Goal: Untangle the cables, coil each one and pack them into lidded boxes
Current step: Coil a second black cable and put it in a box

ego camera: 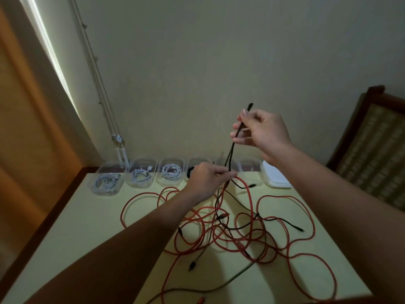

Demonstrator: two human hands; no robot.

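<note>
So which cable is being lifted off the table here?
The black cable: right hand pinches it near its end, left hand lower down. The red cables lie mostly on the table.

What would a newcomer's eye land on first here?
First, the sprawling tangle of red cables across the yellow table. Above it, the right hand holds a black cable raised high near its tip, while the left hand pinches the same cable lower down. Along the table's far edge stands a row of clear boxes, three of them holding coiled white cables.
</note>
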